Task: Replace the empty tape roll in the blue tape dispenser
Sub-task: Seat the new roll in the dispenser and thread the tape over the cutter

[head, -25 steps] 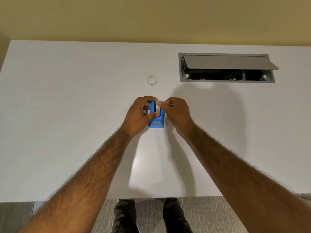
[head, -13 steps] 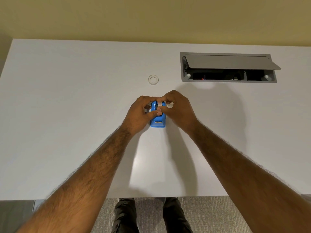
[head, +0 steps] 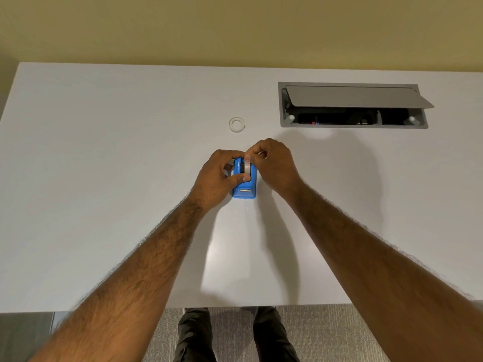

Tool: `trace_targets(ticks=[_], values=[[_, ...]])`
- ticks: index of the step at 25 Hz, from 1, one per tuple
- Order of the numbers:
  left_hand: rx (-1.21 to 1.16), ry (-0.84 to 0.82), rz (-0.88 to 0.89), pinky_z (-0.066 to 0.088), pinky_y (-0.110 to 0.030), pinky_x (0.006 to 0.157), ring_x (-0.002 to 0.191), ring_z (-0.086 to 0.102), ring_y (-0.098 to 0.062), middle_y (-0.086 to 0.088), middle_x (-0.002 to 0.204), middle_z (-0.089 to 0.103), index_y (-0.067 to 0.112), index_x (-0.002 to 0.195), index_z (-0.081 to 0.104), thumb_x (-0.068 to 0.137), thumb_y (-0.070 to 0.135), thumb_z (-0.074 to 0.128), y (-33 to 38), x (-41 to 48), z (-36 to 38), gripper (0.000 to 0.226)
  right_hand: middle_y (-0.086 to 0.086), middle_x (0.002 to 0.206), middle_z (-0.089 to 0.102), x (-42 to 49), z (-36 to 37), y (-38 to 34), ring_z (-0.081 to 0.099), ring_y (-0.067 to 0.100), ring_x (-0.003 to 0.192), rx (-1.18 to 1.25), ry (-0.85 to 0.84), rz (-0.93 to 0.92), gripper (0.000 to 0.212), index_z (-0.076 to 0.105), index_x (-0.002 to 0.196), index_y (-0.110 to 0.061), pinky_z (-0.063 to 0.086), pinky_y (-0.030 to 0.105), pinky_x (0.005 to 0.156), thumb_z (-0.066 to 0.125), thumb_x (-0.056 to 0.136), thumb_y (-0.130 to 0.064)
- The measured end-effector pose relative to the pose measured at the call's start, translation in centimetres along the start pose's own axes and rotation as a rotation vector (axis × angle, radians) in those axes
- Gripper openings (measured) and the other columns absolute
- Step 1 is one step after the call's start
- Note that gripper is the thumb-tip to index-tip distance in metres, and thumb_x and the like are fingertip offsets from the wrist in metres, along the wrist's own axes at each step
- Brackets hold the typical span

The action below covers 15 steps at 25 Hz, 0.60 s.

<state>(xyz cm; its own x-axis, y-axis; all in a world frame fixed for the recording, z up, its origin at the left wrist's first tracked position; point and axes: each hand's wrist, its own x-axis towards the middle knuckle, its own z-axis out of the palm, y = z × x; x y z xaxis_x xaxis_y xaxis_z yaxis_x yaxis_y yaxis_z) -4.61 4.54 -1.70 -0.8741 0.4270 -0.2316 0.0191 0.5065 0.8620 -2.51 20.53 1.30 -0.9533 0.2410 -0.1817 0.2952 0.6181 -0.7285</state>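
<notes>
Two hands: both at table (head: 104,205) centre
Left hand (head: 218,176): gripping blue tape dispenser (head: 244,190), thumb across top
Right hand (head: 274,165): pinching tape strip (head: 247,159)
Empty tape roll (head: 237,124): 12 o'clock of dispenser, apart

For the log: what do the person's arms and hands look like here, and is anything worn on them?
Both forearms are bare and hairy, with no sleeves in view. The left hand and right hand show no gloves, rings or watch that can be seen.

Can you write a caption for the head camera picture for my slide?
Both hands, left hand and right hand, work at a blue tape dispenser on a white table.
</notes>
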Motion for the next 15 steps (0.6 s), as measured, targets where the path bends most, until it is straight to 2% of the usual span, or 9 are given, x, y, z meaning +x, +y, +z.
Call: trace_targets(ticks=[3,5,9,12,15], values=[[0.002,-0.003,0.003,0.045,-0.016,0.084,0.105,0.062,-0.016,0.004,0.123,0.061,0.025,0.126,0.063,0.082,0.026,0.081,-0.1,0.1,-0.1,0.048,0.007,0.095,0.070,-0.4,-0.4,0.6,0.062,0.017,0.083,0.058,-0.034,-0.004,0.012,0.070,0.091,-0.009,0.047,0.019,0.075,0.062,0.089,-0.018],[0.003,-0.007,0.006,0.044,-0.014,0.083,0.105,0.061,-0.015,0.005,0.123,0.060,0.024,0.127,0.062,0.080,0.025,0.083,-0.2,0.1,0.0,0.051,0.003,0.097,0.069,-0.8,-0.6,1.0,0.061,0.013,0.085,0.122,-0.054,-0.005,0.009,0.069,0.092,-0.013,0.046,0.016,0.075,0.067,0.084,-0.017],[0.012,-0.035,0.012,0.045,-0.015,0.086,0.108,0.061,-0.014,0.005,0.126,0.059,0.024,0.131,0.061,0.078,0.029,0.085,-0.3,0.0,-0.1,0.058,0.005,0.096,0.067,-1.1,-0.4,1.1,0.058,0.012,0.083,0.112,-0.041,-0.032,0.010,0.068,0.092,-0.010,0.043,0.012,0.074,0.069,0.082,-0.014],[0.009,-0.052,0.022,0.046,-0.019,0.089,0.109,0.061,-0.016,0.001,0.128,0.060,0.023,0.134,0.060,0.084,0.033,0.080,-0.1,0.0,-0.3,0.055,0.010,0.095,0.068,-1.4,-0.3,0.9,0.058,0.016,0.083,0.138,-0.011,-0.039,0.007,0.068,0.089,-0.008,0.046,0.021,0.078,0.068,0.083,-0.013],[0.029,-0.043,0.026,0.043,-0.016,0.087,0.108,0.060,-0.016,0.002,0.125,0.062,0.022,0.131,0.062,0.087,0.032,0.077,0.1,0.1,-0.2,0.047,0.011,0.092,0.068,-1.5,-0.3,0.8,0.060,0.018,0.082,0.136,0.025,-0.024,0.008,0.068,0.086,-0.008,0.048,0.027,0.079,0.066,0.086,-0.015]])
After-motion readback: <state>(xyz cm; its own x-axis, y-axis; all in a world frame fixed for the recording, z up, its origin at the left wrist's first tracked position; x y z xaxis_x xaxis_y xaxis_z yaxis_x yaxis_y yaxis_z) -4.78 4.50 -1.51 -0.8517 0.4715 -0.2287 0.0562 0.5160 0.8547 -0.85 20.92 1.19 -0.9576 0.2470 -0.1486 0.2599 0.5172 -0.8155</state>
